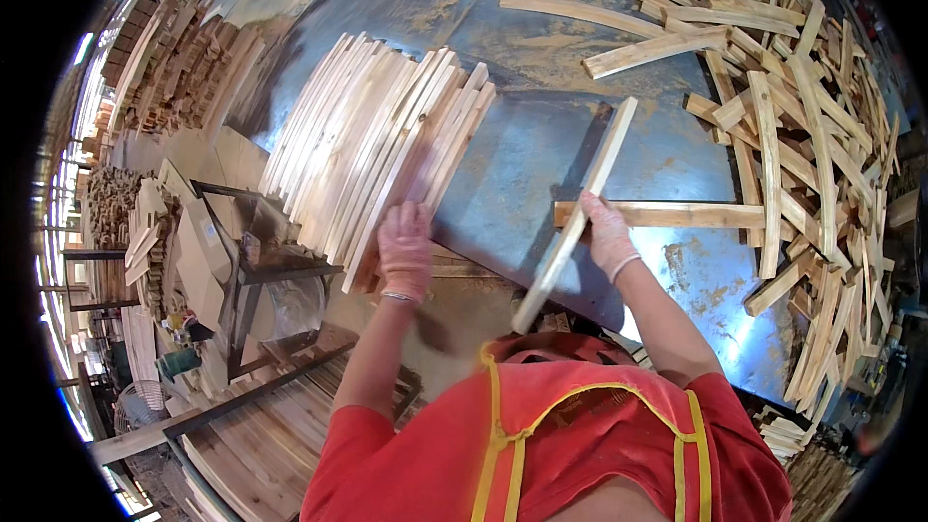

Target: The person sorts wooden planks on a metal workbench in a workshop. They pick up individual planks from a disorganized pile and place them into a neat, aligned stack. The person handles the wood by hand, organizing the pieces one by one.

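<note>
My right hand (609, 234) is closed around a pale wooden strip (580, 213), gripping it near its middle. The strip is raised at a slant over the metal table. Under it, a second wooden strip (677, 215) lies crosswise and reaches right to the loose pile. Farther left, my left hand (404, 244) rests with its fingers laid over the near ends of the rightmost strips in a row of wooden strips (372, 140). Those strips lie side by side, their near ends toward me. Both hands look covered by thin, pinkish gloves.
A tangled pile of wooden strips (817, 150) covers the table's right side. The metal table (503, 174) carries patches of sawdust. To the left stand a dark metal frame (237, 275) and stacked lumber (188, 72); a fan (143, 404) is at lower left.
</note>
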A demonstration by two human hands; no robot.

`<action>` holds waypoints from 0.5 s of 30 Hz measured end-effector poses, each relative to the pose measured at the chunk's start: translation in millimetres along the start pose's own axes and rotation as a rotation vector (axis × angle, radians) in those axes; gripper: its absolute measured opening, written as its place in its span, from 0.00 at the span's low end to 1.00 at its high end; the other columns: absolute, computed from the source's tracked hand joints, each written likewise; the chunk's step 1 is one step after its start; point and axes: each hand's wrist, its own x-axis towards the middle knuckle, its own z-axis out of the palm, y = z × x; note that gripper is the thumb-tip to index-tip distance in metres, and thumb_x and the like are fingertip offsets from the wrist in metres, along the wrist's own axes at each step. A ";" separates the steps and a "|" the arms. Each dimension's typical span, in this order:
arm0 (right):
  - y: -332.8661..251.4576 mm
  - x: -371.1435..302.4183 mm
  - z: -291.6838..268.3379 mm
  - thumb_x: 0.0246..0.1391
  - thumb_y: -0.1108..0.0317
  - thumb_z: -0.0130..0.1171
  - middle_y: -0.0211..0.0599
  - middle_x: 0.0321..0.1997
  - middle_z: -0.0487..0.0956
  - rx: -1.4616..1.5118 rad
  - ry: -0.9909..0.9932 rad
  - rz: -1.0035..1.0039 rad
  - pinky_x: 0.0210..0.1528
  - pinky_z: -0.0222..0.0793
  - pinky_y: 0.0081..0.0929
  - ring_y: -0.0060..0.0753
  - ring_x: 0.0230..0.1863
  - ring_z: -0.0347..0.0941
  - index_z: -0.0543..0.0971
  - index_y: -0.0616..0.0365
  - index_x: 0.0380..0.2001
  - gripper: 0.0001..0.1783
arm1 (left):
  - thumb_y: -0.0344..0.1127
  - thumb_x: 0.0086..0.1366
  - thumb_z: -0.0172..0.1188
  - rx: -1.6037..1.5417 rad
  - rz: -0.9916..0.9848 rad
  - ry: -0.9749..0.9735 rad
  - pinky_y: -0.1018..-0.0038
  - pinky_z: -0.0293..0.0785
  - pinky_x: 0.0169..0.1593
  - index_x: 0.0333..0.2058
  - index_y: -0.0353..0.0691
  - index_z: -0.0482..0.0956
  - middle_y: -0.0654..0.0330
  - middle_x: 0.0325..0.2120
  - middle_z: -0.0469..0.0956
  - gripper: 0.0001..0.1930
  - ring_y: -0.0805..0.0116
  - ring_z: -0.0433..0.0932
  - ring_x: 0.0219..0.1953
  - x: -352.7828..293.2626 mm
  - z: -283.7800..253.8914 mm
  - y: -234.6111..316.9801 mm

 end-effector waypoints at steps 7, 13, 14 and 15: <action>36.3 -11.1 84.5 0.70 0.47 0.59 0.46 0.47 0.86 -0.764 -0.222 -0.153 0.53 0.77 0.37 0.36 0.49 0.81 0.78 0.60 0.57 0.28 | 0.49 0.63 0.70 -0.619 -0.183 -0.529 0.52 0.75 0.66 0.68 0.42 0.74 0.46 0.63 0.79 0.36 0.44 0.79 0.63 41.4 -28.3 104.5; -57.3 -33.3 -23.9 0.58 0.52 0.66 0.47 0.62 0.83 -1.630 -0.033 -0.627 0.71 0.68 0.46 0.49 0.68 0.76 0.71 0.49 0.73 0.40 | 0.33 0.57 0.70 -0.058 0.034 -0.149 0.49 0.67 0.70 0.61 0.43 0.78 0.51 0.66 0.74 0.31 0.44 0.70 0.68 26.3 -24.6 36.2; -70.5 -32.6 -60.0 0.55 0.55 0.69 0.44 0.59 0.83 -1.738 0.073 -0.787 0.69 0.68 0.45 0.48 0.62 0.78 0.73 0.47 0.71 0.40 | 0.34 0.57 0.71 -0.046 0.000 -0.054 0.47 0.66 0.71 0.64 0.43 0.75 0.52 0.67 0.72 0.34 0.44 0.68 0.69 22.5 -17.7 21.9; -79.8 -29.0 -90.5 0.51 0.57 0.72 0.41 0.57 0.84 -1.849 0.184 -0.948 0.68 0.67 0.45 0.47 0.55 0.80 0.74 0.44 0.69 0.40 | 0.36 0.57 0.73 -0.041 -0.040 0.043 0.46 0.64 0.71 0.67 0.43 0.73 0.52 0.69 0.70 0.38 0.43 0.67 0.71 19.2 -2.7 5.2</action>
